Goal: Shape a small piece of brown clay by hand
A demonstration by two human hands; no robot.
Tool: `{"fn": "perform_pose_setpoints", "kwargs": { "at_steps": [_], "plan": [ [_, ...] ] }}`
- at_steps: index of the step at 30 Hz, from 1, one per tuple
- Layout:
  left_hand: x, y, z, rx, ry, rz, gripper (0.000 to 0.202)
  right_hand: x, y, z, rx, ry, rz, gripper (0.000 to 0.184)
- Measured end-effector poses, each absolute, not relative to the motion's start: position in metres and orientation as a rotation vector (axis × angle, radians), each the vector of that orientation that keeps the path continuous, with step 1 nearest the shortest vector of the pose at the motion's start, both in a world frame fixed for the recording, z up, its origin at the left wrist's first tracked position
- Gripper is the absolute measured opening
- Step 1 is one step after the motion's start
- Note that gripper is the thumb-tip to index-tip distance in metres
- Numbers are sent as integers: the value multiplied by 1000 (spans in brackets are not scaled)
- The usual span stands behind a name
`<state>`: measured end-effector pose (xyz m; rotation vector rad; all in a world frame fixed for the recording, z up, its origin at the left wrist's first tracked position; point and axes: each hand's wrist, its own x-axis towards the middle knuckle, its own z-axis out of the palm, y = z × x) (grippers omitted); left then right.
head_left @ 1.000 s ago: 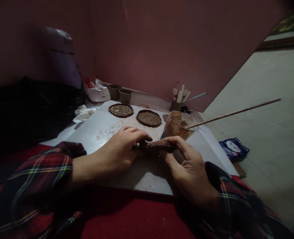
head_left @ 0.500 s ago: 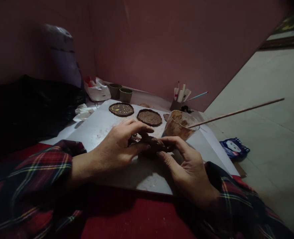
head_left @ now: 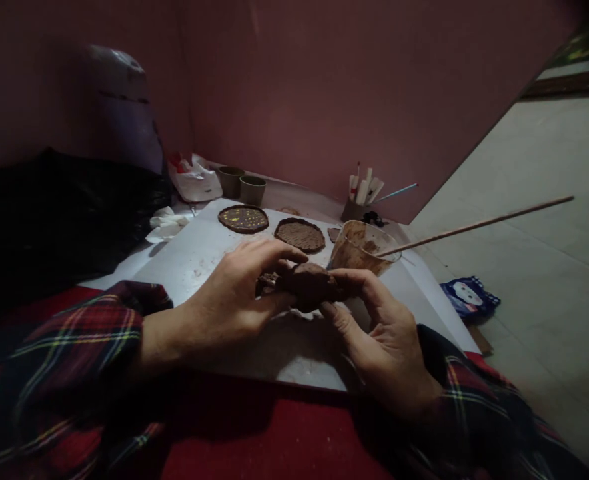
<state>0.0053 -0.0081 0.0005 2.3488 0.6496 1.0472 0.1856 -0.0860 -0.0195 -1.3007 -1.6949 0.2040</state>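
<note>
A dark brown lump of clay (head_left: pixel 310 287) is held between both hands above the white board (head_left: pixel 254 353). My left hand (head_left: pixel 234 287) has its thumb and fingers curled round the lump's left side. On the right side, the thumb and fingers of my right hand (head_left: pixel 379 333) pinch its edge. Beyond the hands lie two flat round clay pieces with raised rims: one plain brown (head_left: pixel 300 235), the other dotted with yellow (head_left: pixel 243 219). A clear cup (head_left: pixel 357 250) smeared with brown stands just past my right hand, with a long thin stick (head_left: pixel 484 224) leaning out of it.
Two small greenish cups (head_left: pixel 252 191) stand at the back, near a white plastic bag (head_left: pixel 194 179). A holder (head_left: pixel 353 210) with brushes and white sticks is by the wall. Crumpled tissue (head_left: pixel 167 225) and a black bag (head_left: pixel 64 220) lie left; a blue packet (head_left: pixel 469 298) lies right.
The clay lump has turned between my fingers and shows more of its rounded face. My right fingers have shifted slightly; the left hand has hardly moved.
</note>
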Motion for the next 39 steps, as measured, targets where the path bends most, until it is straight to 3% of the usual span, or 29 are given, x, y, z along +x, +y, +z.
{"fn": "perform_pose_setpoints", "kwargs": {
  "at_steps": [5, 8, 14, 16, 21, 28, 32, 39],
  "plan": [
    [5, -7, -1, 2367, 583, 1053, 29, 185, -86, -19, -1269, -1657, 194, 42],
    [6, -6, -4, 2392, 527, 1048, 27, 185, -85, -19, -1262, -1705, 188, 39],
    [6, -5, -4, 2454, 659, 931, 33, 185, -86, -19, -1340, -1712, 255, 15],
    [6, -4, -5, 2507, 708, 844, 33, 185, -87, -19, -1355, -1699, 259, 15],
    [7, -4, -5, 2591, 724, 744, 11, 185, -87, -19, -1357, -1717, 247, 14],
    [5, -11, 6, 2375, 641, 1075, 18, 186, -86, -21, -1279, -1696, 190, 36],
    [5, -11, 4, 2401, 638, 1029, 12, 187, -86, -21, -1307, -1753, 221, 34],
    [7, -8, 3, 2400, 723, 900, 37, 187, -85, -21, -1313, -1719, 157, 30]
  ]
}}
